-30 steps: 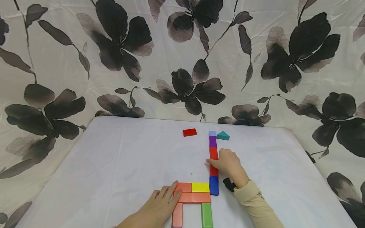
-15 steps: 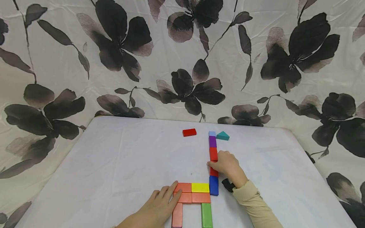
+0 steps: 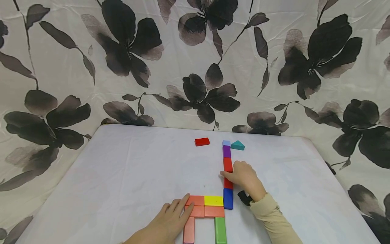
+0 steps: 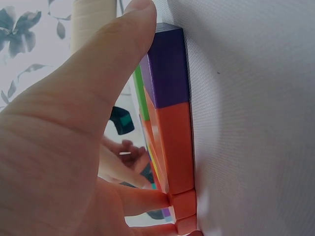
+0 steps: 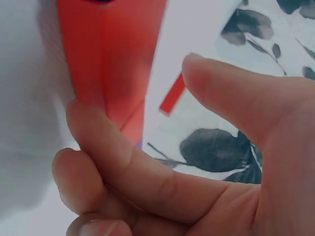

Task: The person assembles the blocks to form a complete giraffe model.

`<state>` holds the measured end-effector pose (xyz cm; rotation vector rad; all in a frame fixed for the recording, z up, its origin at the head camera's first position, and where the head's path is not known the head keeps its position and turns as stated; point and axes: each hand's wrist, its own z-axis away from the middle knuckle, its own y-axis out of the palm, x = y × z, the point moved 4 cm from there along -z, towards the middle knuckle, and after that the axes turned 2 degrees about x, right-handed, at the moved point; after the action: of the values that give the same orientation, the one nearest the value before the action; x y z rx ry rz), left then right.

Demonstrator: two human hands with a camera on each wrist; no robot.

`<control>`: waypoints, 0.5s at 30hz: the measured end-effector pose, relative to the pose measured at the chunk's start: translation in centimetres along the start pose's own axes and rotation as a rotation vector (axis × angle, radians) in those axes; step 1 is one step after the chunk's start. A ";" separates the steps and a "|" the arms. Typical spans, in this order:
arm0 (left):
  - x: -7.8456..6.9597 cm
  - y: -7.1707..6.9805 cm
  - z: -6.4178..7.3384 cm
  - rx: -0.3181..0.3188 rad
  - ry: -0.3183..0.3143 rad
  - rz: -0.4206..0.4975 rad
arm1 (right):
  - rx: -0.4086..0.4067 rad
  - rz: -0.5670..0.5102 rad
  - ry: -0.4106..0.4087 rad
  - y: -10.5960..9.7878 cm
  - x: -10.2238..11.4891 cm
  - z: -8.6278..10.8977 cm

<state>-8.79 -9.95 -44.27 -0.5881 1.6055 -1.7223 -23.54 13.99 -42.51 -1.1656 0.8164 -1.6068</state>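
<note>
My left hand (image 3: 167,220) rests along the left side of the salmon blocks (image 3: 195,211), fingers extended. In the left wrist view its thumb lies beside a dark purple block (image 4: 170,69), with fingertips at the salmon blocks below. A column runs away from me: a blue block (image 3: 228,199), two red blocks (image 3: 228,164), a purple block (image 3: 226,151) and a light blue piece (image 3: 226,143). My right hand (image 3: 245,178) is at the red blocks, index finger against their right side. Its thumb spreads over the column, apart from the red surface in the right wrist view.
A yellow block (image 3: 213,201) joins the salmon row and the column. A green block (image 3: 220,230) and a pink block (image 3: 189,230) extend toward me. Farther back lie a loose red block (image 3: 202,142) and a teal triangle (image 3: 238,145). Floral cloth (image 3: 170,61) hangs behind the white table (image 3: 137,162).
The right thumb moved in toward the red blocks' left side half a second ago and has shifted slightly left again. The left hand and the blocks stay put.
</note>
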 end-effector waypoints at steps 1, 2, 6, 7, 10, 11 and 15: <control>0.0 0.0 0.0 0.001 0.000 0.005 | -0.001 0.004 0.003 -0.1 0.0 0.1; 0.0 0.0 0.0 0.001 0.000 0.009 | -0.001 0.004 0.003 -0.1 0.0 0.1; 0.1 0.0 0.0 0.009 -0.007 0.023 | 0.013 0.014 -0.015 0.0 0.0 0.2; 0.1 0.0 0.0 0.012 -0.008 0.027 | 0.017 0.014 -0.021 0.1 0.0 0.2; 0.1 0.0 -0.1 0.015 -0.007 0.027 | 0.026 0.011 -0.025 0.4 0.0 0.2; 0.1 0.0 -0.1 0.015 -0.006 0.025 | 0.025 0.009 -0.025 0.4 0.0 0.2; 0.0 -0.1 0.0 0.009 -0.004 0.013 | 0.022 0.000 -0.025 0.5 -0.1 0.1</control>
<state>-8.83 -9.96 -44.19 -0.5751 1.5947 -1.7165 -23.27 13.96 -42.92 -1.1680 0.7811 -1.5939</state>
